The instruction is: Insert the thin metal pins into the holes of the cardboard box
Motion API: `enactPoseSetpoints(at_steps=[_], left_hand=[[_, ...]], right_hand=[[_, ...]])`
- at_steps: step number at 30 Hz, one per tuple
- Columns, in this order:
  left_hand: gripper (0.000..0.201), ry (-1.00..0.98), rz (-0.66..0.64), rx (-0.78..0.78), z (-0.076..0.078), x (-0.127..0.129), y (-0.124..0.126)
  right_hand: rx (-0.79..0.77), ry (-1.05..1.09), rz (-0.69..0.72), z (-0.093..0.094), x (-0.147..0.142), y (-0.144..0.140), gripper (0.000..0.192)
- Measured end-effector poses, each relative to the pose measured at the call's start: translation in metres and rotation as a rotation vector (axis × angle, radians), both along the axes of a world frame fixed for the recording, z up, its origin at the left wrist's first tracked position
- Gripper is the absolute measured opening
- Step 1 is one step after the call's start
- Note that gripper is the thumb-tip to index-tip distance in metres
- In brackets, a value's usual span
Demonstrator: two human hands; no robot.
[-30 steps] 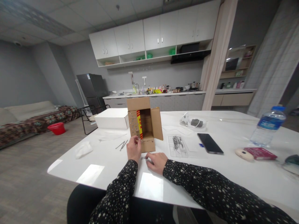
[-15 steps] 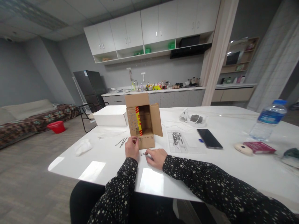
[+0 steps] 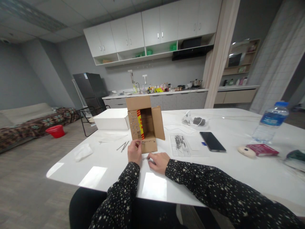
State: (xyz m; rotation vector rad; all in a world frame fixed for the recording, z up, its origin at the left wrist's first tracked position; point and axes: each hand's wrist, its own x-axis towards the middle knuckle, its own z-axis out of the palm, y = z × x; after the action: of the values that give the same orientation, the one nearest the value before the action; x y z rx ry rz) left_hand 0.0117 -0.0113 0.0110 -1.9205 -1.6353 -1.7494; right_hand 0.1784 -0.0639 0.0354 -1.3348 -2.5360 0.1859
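An open cardboard box (image 3: pixel 135 128) stands upright on the table, with rows of small metal pieces stuck in its left flap and along its lower flap (image 3: pixel 150 148). My left hand (image 3: pixel 134 152) is at the left edge of that lower flap, thumb and fingertips pinched together; what lies between them is too small to make out. Close by, my right hand (image 3: pixel 159 162) rests on the tabletop with curled fingers. Its fingertips touch small metal screws (image 3: pixel 145 158) in front of the box; whether one is gripped is hidden.
Long thin metal rods (image 3: pixel 124 146) and a crumpled tissue (image 3: pixel 83 152) lie on the left. A clear divided case (image 3: pixel 175 149) of metal bits and a phone (image 3: pixel 212 142) are to the right, then a water bottle (image 3: pixel 270 122). Behind stands a white box (image 3: pixel 111 121).
The view has shifted slightly. Both hands keep nearly the same places at the lower flap and at the screws; nothing has visibly been taken or let go.
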Motion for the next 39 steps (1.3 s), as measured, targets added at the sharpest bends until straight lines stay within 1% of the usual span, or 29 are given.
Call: enactPoseSetpoints(at_steps=[3,8,15,21,27,32,39], left_hand=[[0.013,0.046,-0.002,0.005,0.0002,0.0002,0.0004],[0.012,0.065,-0.006,0.015,0.0005,0.0017,-0.0004],[0.012,0.141,-0.021,0.027,-0.0028,0.0000,0.0029],[0.012,0.159,-0.036,0.036,-0.0054,-0.0016,0.0054],[0.013,0.161,-0.054,0.014,-0.0059,-0.0016,0.0063],[0.014,0.189,-0.040,-0.005,-0.0053,-0.0019,0.0067],[0.012,0.264,-0.012,-0.009,-0.0057,-0.0017,0.0062]], right_hand=[[-0.002,0.003,0.000,-0.0004,-0.0002,0.0003,0.029],[0.001,-0.009,0.000,-0.0013,-0.0003,0.0009,0.028],[0.037,-0.013,0.006,-0.0032,-0.0002,0.0014,0.027],[0.024,-0.003,0.002,-0.0023,0.0001,0.0009,0.028],[0.014,-0.005,0.001,-0.0039,0.0002,0.0019,0.029],[0.028,-0.005,0.004,-0.0058,-0.0005,0.0027,0.029],[0.005,-0.008,-0.001,-0.0013,0.0003,0.0005,0.029]])
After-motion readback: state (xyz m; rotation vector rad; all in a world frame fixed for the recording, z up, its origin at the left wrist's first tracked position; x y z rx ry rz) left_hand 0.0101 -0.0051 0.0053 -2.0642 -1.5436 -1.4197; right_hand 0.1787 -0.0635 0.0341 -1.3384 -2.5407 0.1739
